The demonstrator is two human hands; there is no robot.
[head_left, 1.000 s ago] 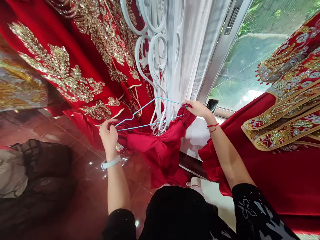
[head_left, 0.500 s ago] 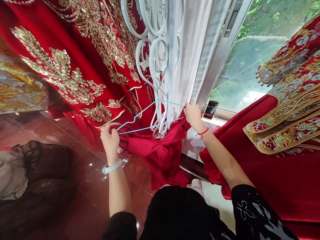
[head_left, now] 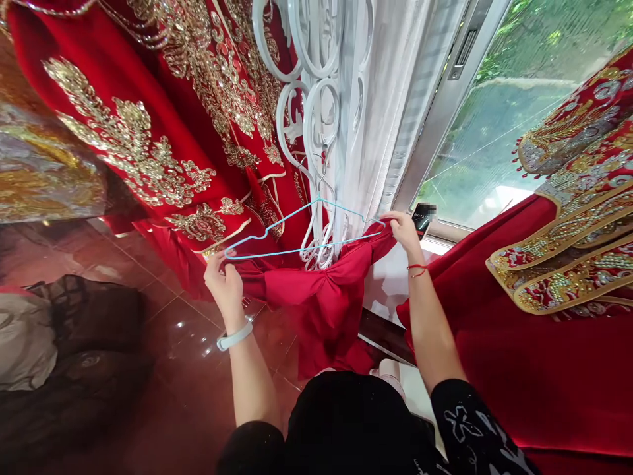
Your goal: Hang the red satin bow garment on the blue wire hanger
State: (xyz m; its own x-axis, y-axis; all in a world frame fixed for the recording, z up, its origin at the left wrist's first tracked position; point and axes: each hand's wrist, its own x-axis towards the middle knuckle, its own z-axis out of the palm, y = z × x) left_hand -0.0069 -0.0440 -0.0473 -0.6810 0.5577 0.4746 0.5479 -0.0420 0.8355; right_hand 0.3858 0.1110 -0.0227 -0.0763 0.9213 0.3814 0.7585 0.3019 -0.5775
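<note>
A light blue wire hanger [head_left: 297, 251] is spread in front of me, its hook up by the white scrollwork. From its lower side hangs a long red garment [head_left: 321, 290] with gathered folds. My left hand [head_left: 225, 284], with a pale wristband, is closed at the hanger's left end, on the garment's gathered edge. My right hand [head_left: 406, 234], with a red string bracelet, pinches the garment's other edge at the hanger's right end. The hanger's right corner shows just beside those fingertips.
A white scrollwork metal stand [head_left: 321, 99] rises ahead. Red garments with gold beading [head_left: 143, 152] hang at left, and an embroidered red one [head_left: 568, 251] at right. A phone [head_left: 423, 218] leans by the window [head_left: 494, 145]. A dark bag [head_left: 93, 310] lies left on the tiled floor.
My right hand has moved to the right and its fingers have stretched out, baring the hanger's right corner. The hanger's left end also shows more. My view has shifted slightly.
</note>
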